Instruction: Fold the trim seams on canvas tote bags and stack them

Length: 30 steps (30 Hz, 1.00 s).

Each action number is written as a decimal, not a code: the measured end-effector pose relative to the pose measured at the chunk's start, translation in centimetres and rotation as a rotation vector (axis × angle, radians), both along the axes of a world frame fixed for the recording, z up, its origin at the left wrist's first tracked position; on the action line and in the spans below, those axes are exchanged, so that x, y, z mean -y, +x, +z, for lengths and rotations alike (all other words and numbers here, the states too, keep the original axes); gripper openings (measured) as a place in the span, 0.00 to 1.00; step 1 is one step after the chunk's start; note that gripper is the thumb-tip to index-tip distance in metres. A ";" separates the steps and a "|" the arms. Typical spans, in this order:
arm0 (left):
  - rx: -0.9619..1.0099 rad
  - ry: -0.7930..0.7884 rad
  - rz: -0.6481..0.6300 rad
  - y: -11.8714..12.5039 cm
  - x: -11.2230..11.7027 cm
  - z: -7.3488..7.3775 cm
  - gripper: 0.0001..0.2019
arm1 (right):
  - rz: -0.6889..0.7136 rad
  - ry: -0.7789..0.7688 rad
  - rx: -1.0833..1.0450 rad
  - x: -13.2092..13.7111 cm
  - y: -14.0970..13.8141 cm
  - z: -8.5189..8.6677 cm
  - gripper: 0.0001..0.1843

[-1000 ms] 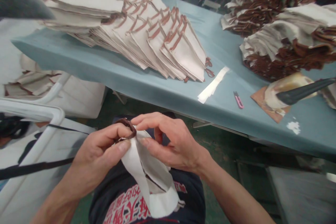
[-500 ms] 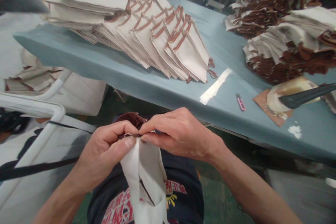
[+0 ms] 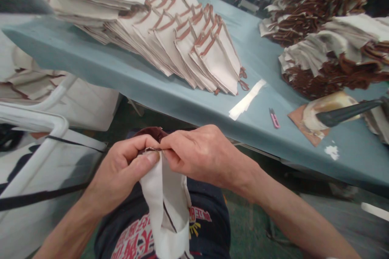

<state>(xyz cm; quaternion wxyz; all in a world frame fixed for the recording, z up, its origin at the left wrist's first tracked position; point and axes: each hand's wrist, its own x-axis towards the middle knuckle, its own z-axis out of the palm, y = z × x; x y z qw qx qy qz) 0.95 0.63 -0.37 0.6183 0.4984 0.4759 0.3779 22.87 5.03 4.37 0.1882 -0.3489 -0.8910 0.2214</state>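
Note:
A cream cloth bag [image 3: 165,206] with a dark brown strap [image 3: 152,133] at its top hangs over my lap. My left hand [image 3: 124,170] pinches the bag's top edge between thumb and fingers. My right hand [image 3: 200,156] meets it from the right, fingers closed on the same edge beside the strap. Both hands are below the near edge of a blue-grey table [image 3: 152,85].
A fanned stack of finished cream bags [image 3: 170,32] with brown handles lies on the table's left. Messy bag heaps [image 3: 328,48] sit at the right. A white strip [image 3: 246,99], a small pink cutter [image 3: 274,118] and a glue board with a dark tool [image 3: 325,117] lie nearby. White tube frame [image 3: 39,129] at left.
My right hand closed in toward the left, from spread fingers to a pinch on the bag's top edge. The brown strap loop got bunched between the hands. The bag hangs narrower.

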 end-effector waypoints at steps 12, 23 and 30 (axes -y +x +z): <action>0.002 0.085 0.049 1.3 -0.4 0.0 0.13 | -0.065 -0.224 -0.169 -0.5 0.4 -1.2 0.07; -0.165 0.148 0.179 2.6 -0.8 0.2 0.13 | -0.095 -0.078 -0.057 -0.3 0.7 -2.7 0.08; -0.010 -0.094 0.169 3.4 -1.3 -0.9 0.20 | -0.084 -0.105 -0.073 -0.5 1.3 -3.5 0.09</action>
